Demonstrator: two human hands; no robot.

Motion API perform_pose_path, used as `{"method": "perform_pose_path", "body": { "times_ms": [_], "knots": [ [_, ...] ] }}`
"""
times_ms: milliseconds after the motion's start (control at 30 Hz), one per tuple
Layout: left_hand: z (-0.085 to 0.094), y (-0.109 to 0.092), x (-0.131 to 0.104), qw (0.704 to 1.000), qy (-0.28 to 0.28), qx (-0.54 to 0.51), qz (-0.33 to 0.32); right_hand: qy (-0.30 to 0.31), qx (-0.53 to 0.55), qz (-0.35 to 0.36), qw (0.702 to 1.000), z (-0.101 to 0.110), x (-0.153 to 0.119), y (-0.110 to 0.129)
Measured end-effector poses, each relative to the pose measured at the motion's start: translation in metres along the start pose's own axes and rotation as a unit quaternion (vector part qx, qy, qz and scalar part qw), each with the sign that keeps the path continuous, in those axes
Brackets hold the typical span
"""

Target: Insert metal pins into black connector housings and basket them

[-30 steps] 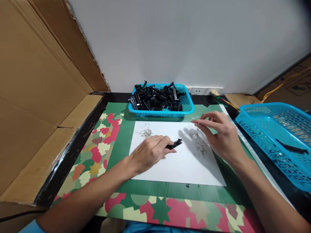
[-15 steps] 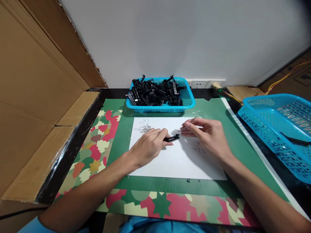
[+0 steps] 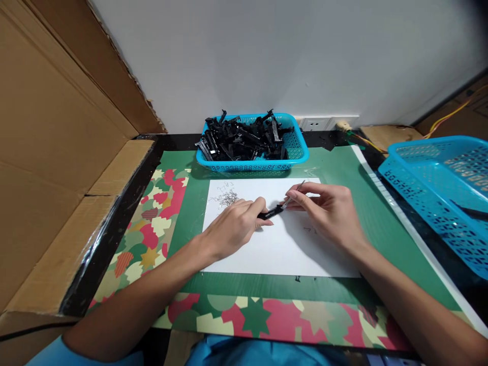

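Note:
Over the white paper (image 3: 244, 259), my left hand (image 3: 238, 223) is closed on a slim black plastic part (image 3: 271, 212), whose far end sticks out to the right. My right hand (image 3: 324, 208) pinches a thin metal tool that looks like tweezers (image 3: 295, 193). Its tip meets the right end of the black part; whether anything is held in the tip is too small to tell. Left of my hands lies a heap of small bent wire pieces (image 3: 227, 197). A few more wire pieces (image 3: 308, 229) lie by my right hand, partly hidden by it.
A blue basket (image 3: 251, 165) full of black plastic parts (image 3: 244, 138) stands behind the paper. Another blue basket (image 3: 427, 190) at the right holds a dark piece (image 3: 470, 211). Cardboard (image 3: 49, 127) walls the left side. Wall sockets (image 3: 316, 123) with a plug sit at the back.
The metal tool's tip has come against the end of the black part, which now tilts up a little more. The view has shifted slightly.

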State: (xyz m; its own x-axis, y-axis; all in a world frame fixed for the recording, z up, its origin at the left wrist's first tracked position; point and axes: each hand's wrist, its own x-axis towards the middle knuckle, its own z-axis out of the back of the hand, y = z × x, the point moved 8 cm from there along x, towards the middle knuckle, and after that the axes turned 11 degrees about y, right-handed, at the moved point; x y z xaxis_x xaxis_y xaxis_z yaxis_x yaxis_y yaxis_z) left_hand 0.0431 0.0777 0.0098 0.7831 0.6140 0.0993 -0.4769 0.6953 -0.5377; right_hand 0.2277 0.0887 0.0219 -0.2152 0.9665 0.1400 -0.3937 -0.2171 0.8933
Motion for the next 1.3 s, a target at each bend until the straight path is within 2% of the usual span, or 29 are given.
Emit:
{"method": "perform_pose_path", "body": {
  "times_ms": [133,433,867,1033,1133,1233,1300],
  "knots": [
    [-0.004,0.001,-0.001,1.000,0.024,-0.002,-0.003,-0.020,-0.016,0.010,1.000,0.001,-0.003,0.002],
    [-0.005,0.005,0.000,0.999,0.033,-0.033,0.022,-0.073,-0.116,0.065,0.988,-0.001,-0.010,0.014],
    [-0.004,0.006,0.000,0.997,0.033,-0.066,0.026,-0.069,-0.084,0.030,0.994,-0.001,-0.009,0.007],
    [-0.002,0.006,0.000,0.997,0.020,-0.075,0.029,-0.065,-0.103,0.029,0.992,-0.005,-0.010,0.006],
    [-0.003,0.006,0.000,0.996,0.025,-0.081,0.026,-0.070,-0.067,0.023,0.995,-0.005,-0.011,0.007],
    [0.001,0.010,-0.001,0.995,-0.005,-0.094,0.044,-0.081,-0.021,0.040,0.996,0.003,-0.011,0.014],
    [0.005,0.014,-0.003,0.989,-0.038,-0.129,0.056,-0.083,-0.058,0.073,0.992,0.010,-0.011,0.024]
  ]
}}
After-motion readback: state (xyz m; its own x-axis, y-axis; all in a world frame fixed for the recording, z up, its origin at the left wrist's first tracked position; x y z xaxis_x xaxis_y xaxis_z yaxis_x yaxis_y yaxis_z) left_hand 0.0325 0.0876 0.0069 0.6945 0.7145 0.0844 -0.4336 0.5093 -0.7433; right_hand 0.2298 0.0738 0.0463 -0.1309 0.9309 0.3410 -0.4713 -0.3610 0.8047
